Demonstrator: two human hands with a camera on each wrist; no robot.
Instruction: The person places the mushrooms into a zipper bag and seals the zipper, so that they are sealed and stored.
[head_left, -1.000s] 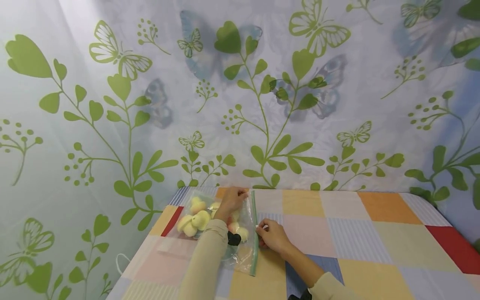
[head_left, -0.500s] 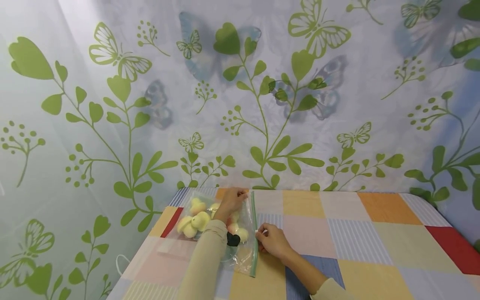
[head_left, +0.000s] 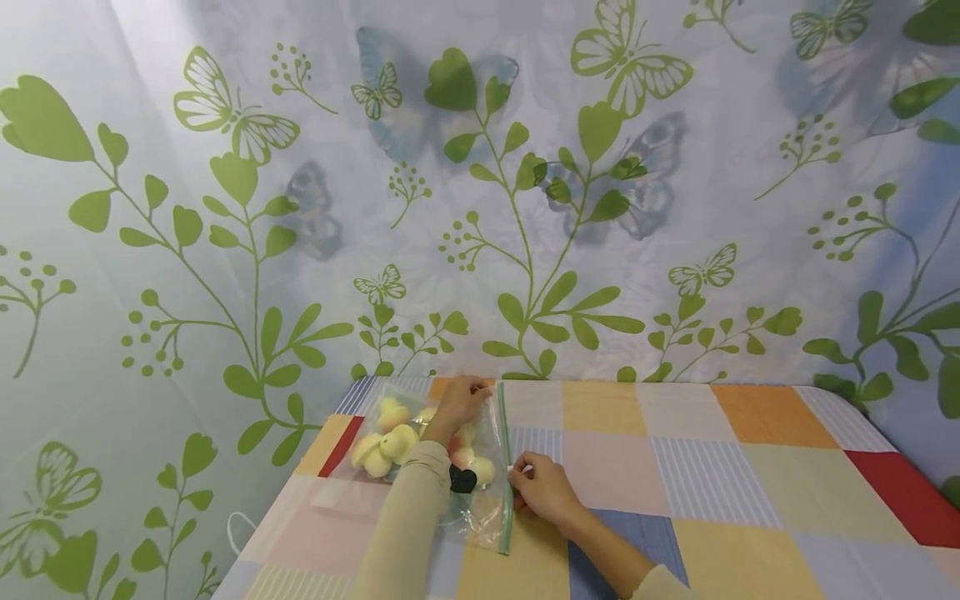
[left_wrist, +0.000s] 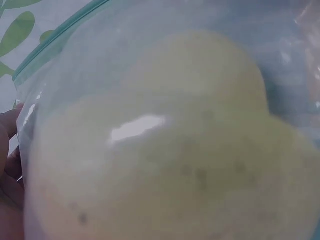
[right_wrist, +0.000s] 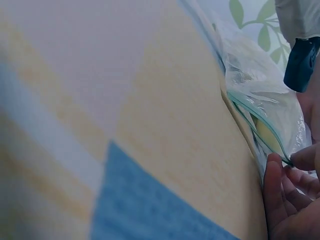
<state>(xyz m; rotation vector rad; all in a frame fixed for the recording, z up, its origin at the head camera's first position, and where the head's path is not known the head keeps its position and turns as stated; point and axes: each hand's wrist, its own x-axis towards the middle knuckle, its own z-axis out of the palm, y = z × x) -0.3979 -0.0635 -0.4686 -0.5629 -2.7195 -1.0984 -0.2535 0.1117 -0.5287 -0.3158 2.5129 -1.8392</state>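
Note:
A clear zip bag (head_left: 491, 510) with a green zip strip (head_left: 506, 533) lies on the bed-like surface. Through its plastic show several pale yellow, pink-tinged rounded pieces (head_left: 397, 442), which fill most of the left wrist view. My left hand (head_left: 459, 404) reaches over the bag and pinches the far end of its zip edge. With thumb and fingers, my right hand (head_left: 546, 490) pinches the zip midway along, where a small white piece (head_left: 511, 469) shows. In the right wrist view, the green zip lips (right_wrist: 257, 117) stand apart beyond my right fingertips.
A patchwork cloth (head_left: 720, 475) covers the surface beneath the bag. A curtain (head_left: 480, 208) printed with leaves and butterflies hangs right behind its far edge. At the left edge a thin white loop (head_left: 234, 533) sticks out.
My right hand has slid slightly nearer along the zip edge, with the white piece at its fingertips. The left hand keeps its place at the far end.

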